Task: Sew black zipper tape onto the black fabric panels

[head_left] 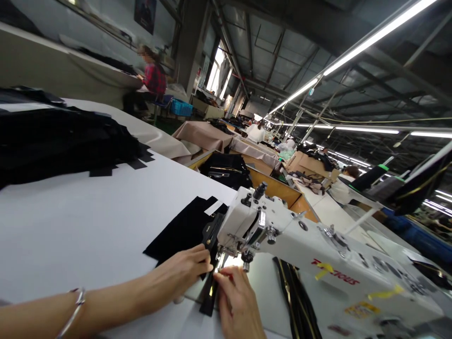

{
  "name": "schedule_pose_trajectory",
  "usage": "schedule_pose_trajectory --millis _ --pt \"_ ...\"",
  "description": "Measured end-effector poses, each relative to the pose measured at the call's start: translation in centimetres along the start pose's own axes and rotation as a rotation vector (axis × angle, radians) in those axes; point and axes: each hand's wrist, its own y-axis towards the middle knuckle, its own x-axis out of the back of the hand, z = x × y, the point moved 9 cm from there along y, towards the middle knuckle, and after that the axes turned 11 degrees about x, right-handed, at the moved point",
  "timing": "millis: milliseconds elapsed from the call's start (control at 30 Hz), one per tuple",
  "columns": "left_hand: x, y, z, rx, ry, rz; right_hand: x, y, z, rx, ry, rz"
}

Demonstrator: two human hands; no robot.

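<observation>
Head view: white sewing table [88, 221], dim strip-lit factory hall.

Matt black cloth [183, 230] lies beside the glossy white-enamelled sewing machine [318, 254].

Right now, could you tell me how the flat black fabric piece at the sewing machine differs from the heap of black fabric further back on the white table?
The flat black fabric piece lies as a single spread layer; the heap of black fabric is piled thick and rumpled. The piece lies beside the white sewing machine, with the left hand on it and the right hand close by; the heap lies untouched. The heap is much larger. Both are black and rest on the white table.
</observation>
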Motion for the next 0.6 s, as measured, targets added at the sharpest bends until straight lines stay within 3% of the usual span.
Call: schedule_pose_trajectory --millis 233,400,600 --pt "0.1 0.0 -1.1 -0.158 -0.058 -0.023 0.5 0.6 1.5 0.153 0.046 -0.03" --pt "-0.4 0.0 -1.1 -0.202 -0.035 0.0 0.2 0.3 1.2 0.143 0.037 -0.047" --pt "-0.2 0.4 -0.9 -0.152 -0.006 0.003 -0.7 -0.4 -0.1 0.092 0.005 -0.079"
